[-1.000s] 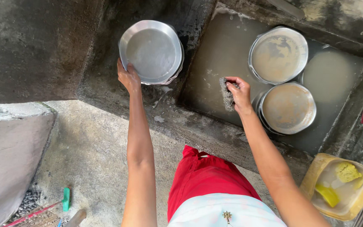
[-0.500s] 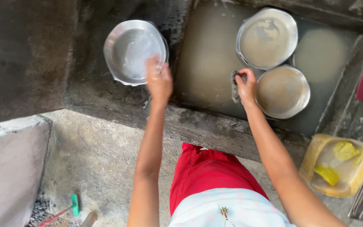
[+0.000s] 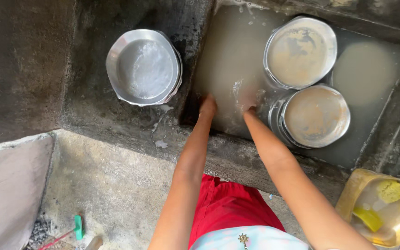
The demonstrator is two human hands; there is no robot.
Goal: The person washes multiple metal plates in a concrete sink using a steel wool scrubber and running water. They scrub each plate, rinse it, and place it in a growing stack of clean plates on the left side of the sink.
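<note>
Both my hands are dipping into the murky water of the concrete basin (image 3: 237, 51). Nearest them, two round steel plates are sitting in it: near plate (image 3: 316, 115) lying flat and filled with cloudy water, far plate (image 3: 300, 52) just behind it, rims overlapping, greasy brown film inside.

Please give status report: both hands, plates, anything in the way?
Left hand and right hand dipped in murky water, grip hidden. Two plates soak beside the right hand. Washed plates stacked on ledge. Nothing in the way.
</note>
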